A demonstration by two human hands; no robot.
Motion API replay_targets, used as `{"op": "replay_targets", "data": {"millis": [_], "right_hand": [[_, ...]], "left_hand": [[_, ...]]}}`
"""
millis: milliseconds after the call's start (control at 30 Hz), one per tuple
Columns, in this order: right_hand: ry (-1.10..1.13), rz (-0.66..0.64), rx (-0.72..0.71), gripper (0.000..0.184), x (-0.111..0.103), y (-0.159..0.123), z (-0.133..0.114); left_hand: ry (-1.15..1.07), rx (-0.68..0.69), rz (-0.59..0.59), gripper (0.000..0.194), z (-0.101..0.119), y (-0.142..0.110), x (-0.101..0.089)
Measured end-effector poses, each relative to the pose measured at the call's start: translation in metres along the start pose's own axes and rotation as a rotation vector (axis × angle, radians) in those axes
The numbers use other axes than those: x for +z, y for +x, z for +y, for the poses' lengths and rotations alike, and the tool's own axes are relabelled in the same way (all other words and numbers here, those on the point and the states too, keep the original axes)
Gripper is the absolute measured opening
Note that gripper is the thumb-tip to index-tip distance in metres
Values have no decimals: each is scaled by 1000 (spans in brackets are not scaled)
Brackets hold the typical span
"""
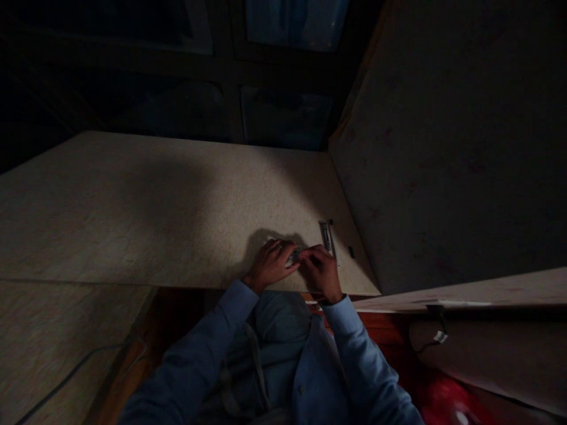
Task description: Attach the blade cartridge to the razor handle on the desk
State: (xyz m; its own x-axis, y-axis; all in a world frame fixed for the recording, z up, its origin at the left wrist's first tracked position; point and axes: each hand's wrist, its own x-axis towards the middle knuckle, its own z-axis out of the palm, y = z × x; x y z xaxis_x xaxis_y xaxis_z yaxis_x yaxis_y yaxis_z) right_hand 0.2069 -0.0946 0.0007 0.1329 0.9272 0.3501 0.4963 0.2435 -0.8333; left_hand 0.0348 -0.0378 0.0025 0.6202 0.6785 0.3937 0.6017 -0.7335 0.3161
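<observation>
Over the near part of a pale tabletop (248, 195), my two hands meet around a small, greyish, shiny piece (295, 254), too dim and small to name. My left hand (272, 262) curls round it from the left, thumb and fingers closing on it. From the right, my right hand (322, 268) pinches at the same spot; whatever lies between its fingertips is mostly hidden. Just beyond the right hand lie a flat dark metal-looking part (325, 236) and a thin rod with a dark end (333, 243). A short black piece (351, 252) rests farther right.
A wall (443, 147) with a faint pattern borders the table on the right. Dark window panes (286, 118) stand behind it. At lower left a cable (80, 372) crosses a lower pale surface. Something red (456, 401) is at lower right.
</observation>
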Motion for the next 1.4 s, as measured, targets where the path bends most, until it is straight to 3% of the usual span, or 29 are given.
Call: {"op": "replay_targets", "data": {"millis": [200, 367, 567, 733, 900, 1067, 1233, 1400], "right_hand": [[291, 252, 301, 21, -23, -30, -11], [446, 411, 456, 29, -43, -60, -6], [507, 444, 535, 31, -56, -78, 11], [516, 415, 517, 29, -57, -82, 15], [507, 404, 534, 31, -53, -83, 12], [513, 406, 546, 32, -50, -81, 6], [519, 404, 539, 32, -48, -75, -3], [498, 371, 509, 32, -43, -72, -11]], "left_hand": [[-27, -61, 31, 47, 19, 21, 2], [-57, 4, 2, 58, 47, 63, 12], [-43, 37, -62, 56, 84, 127, 40], [-8, 8, -137, 33, 97, 154, 75], [-4, -2, -183, 24, 98, 158, 92], [-29, -9, -141, 22, 92, 150, 76], [-18, -238, -17, 20, 70, 136, 63], [-137, -471, -105, 23, 51, 126, 67]]}}
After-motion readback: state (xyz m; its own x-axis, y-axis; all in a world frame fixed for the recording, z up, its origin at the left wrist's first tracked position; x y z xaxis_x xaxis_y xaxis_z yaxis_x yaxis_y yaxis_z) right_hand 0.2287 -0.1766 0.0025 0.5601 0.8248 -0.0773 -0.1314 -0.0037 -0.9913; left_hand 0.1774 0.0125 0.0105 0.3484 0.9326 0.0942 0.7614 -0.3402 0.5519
